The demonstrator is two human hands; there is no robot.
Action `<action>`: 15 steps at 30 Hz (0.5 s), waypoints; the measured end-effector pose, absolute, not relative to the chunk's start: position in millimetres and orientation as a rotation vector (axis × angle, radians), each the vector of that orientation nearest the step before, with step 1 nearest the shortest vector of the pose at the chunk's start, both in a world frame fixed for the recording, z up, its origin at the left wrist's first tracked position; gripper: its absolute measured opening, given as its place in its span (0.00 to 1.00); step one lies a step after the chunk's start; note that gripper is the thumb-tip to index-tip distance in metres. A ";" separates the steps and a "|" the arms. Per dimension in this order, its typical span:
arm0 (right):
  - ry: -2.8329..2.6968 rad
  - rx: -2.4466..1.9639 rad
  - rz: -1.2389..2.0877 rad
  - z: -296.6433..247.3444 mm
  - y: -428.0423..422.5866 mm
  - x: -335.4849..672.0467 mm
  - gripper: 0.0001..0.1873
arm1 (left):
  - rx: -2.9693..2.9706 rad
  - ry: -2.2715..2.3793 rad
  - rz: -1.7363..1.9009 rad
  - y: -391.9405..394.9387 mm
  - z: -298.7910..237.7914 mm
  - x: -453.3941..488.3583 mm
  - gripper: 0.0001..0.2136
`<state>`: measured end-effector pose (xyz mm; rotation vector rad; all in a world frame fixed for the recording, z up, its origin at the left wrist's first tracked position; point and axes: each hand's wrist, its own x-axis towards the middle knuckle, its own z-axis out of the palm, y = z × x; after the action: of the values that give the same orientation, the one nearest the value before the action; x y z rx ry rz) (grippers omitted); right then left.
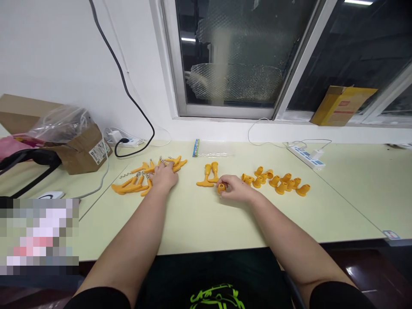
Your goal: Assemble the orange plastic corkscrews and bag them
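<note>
My left hand (163,177) reaches onto a loose pile of corkscrews (130,185) with yellow T-shaped handles and metal spirals. Its fingertips are mostly hidden among the handles, so whether they grip one is unclear. Between thumb and fingers, my right hand (236,189) holds a yellow cone-shaped cap (221,188), its small round opening showing. Just beyond it, two yellow corkscrews (206,180) lie side by side with caps fitted over their spirals. To the right of my right hand is a scattered group of several yellow caps (281,187).
A clear plastic bag (214,148) lies near the wall. At the right back is a white power strip (305,156); another power strip (130,141) with a black cable sits left. A cardboard box (82,152) stands at the left. The table's front edge (212,251) is close to my body.
</note>
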<state>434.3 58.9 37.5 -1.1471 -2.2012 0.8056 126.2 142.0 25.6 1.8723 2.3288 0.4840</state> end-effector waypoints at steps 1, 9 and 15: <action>-2.204 -1.141 0.807 35.6 60.1 434.3 0.12 | 1.869 2.334 0.479 143.1 24.3 125.4 0.27; -2.168 -1.102 0.796 21.4 64.7 437.0 0.18 | 1.791 2.391 0.721 139.9 30.4 118.0 0.19; -1.821 -1.085 0.697 20.7 70.9 436.4 0.10 | 1.776 1.817 1.665 126.0 51.3 122.6 0.08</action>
<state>436.4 70.9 20.7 -1.0852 -1.8212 0.6970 122.6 126.0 51.3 1.7759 1.8171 1.6651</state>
